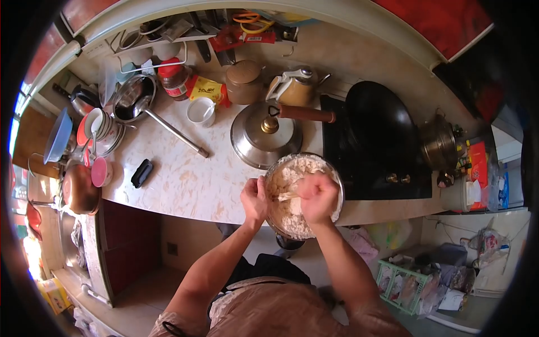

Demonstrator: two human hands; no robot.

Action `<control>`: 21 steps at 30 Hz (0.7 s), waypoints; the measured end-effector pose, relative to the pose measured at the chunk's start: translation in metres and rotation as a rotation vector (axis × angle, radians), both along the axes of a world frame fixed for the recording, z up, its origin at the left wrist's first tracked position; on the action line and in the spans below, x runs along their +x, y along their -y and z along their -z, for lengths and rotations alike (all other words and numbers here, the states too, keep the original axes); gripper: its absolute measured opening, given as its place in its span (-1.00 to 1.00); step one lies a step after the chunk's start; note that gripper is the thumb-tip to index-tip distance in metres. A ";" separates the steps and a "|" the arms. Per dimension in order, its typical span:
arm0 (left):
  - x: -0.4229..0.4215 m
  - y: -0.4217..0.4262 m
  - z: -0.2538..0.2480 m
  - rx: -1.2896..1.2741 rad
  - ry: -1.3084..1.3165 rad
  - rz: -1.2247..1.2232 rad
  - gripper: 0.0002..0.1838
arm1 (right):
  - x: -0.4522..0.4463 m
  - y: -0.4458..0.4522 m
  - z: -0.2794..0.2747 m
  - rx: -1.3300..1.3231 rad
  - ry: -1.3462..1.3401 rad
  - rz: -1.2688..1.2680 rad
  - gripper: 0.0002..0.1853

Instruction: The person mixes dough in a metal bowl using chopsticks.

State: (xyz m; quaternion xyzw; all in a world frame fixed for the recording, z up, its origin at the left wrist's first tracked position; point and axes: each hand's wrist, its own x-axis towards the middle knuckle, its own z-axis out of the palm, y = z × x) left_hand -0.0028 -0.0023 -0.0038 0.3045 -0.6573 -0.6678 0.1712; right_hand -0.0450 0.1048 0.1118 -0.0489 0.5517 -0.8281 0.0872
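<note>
Bowl [339, 206] at ctr of frame, a bit R, overlapping front edge of bench [174, 182] in view; pale, crumbly dough [296, 211] inside. L hand [256, 200] at bowl's left side, grip clamped on rim. R hand [318, 197] over/in dough, R half of bowl; grip fist-like, fingers together, can't tell if any dough's inside. Pale strip of dough just L of it.

Lid [247, 143] w/ brass knob right above bowl, ctr. Stove [370, 182] R of ctr, black wok [379, 115] on it. Kettle [301, 90] + brown pot [244, 84] upper ctr, side by side. White cup [197, 115] upper L of lid, spoon in it. Jar w/ red top [174, 84] beyond, next to yellow pkt [206, 89]. Steel pan [130, 96] upper L, long handle slanting toward ctr. Small black item [142, 173] L, on bench; can't tell what. Green crate [401, 286] lower R.
</note>
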 end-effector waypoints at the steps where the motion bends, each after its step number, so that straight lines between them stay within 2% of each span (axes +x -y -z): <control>1: 0.000 0.000 0.001 0.002 0.004 -0.006 -0.65 | 0.003 -0.001 -0.017 -0.081 -0.067 -0.001 -0.54; 2: 0.002 -0.001 0.002 -0.023 -0.008 -0.003 -0.65 | 0.008 -0.002 -0.024 -0.161 -0.125 0.004 -0.53; 4: 0.001 0.001 0.000 -0.056 -0.032 0.002 -0.65 | 0.011 0.002 0.003 -0.135 -0.111 0.036 -0.52; 5: 0.003 0.000 -0.003 -0.046 -0.014 0.012 -0.65 | 0.012 0.000 0.028 -0.062 -0.093 0.032 -0.53; 6: 0.001 0.001 -0.004 -0.037 -0.003 0.012 -0.66 | 0.010 0.004 0.029 0.009 -0.083 0.018 -0.54; 10: -0.005 0.004 -0.007 -0.083 -0.021 0.018 -0.66 | 0.018 -0.006 0.001 -0.025 -0.007 0.003 -0.57; 11: -0.006 0.005 -0.007 -0.129 -0.010 0.018 -0.66 | 0.018 -0.005 -0.011 -0.230 -0.105 0.006 -0.57; 12: 0.003 0.003 -0.006 -0.169 0.015 0.034 -0.66 | 0.017 -0.005 -0.031 -0.203 -0.157 0.030 -0.57; 15: 0.001 0.001 -0.004 -0.021 -0.001 0.015 -0.65 | 0.008 -0.004 -0.005 -0.190 -0.133 0.075 -0.56; 17: 0.003 0.001 -0.006 -0.039 0.004 0.020 -0.65 | 0.005 0.000 0.016 -0.055 -0.059 0.176 -0.55; 21: 0.000 0.001 -0.001 -0.004 0.020 0.011 -0.65 | 0.003 -0.005 -0.009 -0.123 -0.037 0.131 -0.56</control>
